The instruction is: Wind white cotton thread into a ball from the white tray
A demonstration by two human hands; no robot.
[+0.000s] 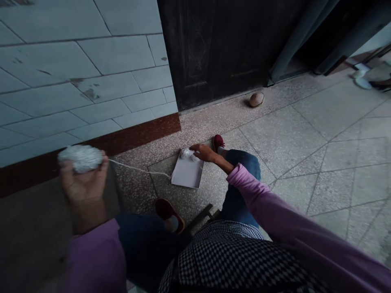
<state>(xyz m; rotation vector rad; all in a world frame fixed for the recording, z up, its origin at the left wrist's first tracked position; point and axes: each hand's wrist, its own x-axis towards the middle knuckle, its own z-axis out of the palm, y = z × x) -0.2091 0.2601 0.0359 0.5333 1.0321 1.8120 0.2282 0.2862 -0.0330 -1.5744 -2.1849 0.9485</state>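
My left hand (82,185) is raised at the left and closed around a ball of white yarn (80,158). A white strand (139,169) runs from the ball down to a shallow white tray (187,175) on the floor. My right hand (204,152) reaches down to the tray's far end, its fingers on a small tangle of white yarn (186,153) there. Both sleeves are purple. My legs in blue jeans and red shoes (218,142) lie either side of the tray.
A tiled wall with a red-brown skirting (134,136) stands at the left, a dark door (220,49) behind. A small round brownish object (256,99) lies by the door. Shoes (363,79) sit at the far right on the terrazzo floor (320,154).
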